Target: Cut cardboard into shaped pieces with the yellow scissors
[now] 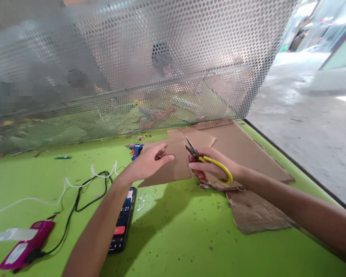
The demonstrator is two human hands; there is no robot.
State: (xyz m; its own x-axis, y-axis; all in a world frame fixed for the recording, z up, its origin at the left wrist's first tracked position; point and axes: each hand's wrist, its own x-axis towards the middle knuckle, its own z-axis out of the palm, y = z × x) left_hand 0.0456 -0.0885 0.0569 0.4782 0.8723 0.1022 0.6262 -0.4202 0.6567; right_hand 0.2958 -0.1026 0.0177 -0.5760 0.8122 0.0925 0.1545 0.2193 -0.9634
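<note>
My right hand (212, 163) grips a pair of scissors (219, 165) with yellow handles. Their blades are parted and point up and away over a flat piece of brown cardboard (175, 165). My left hand (150, 161) rests at the left side of this piece, thumb and forefinger apart; its other fingers are partly hidden. Something red (200, 175) shows just below my right hand, largely covered. Beyond my left hand lies a blue glue gun (136, 151). Larger cardboard sheets (248, 154) and a torn, crumpled piece (256, 213) lie around my right arm.
On the green table (175, 238), a phone (123, 219) lies beside my left forearm. A magenta power strip (29, 246) with a white plug and black and white cables is at the left. A pen (62, 157) lies farther back. A perforated metal panel (161, 69) stands along the far edge, people behind it.
</note>
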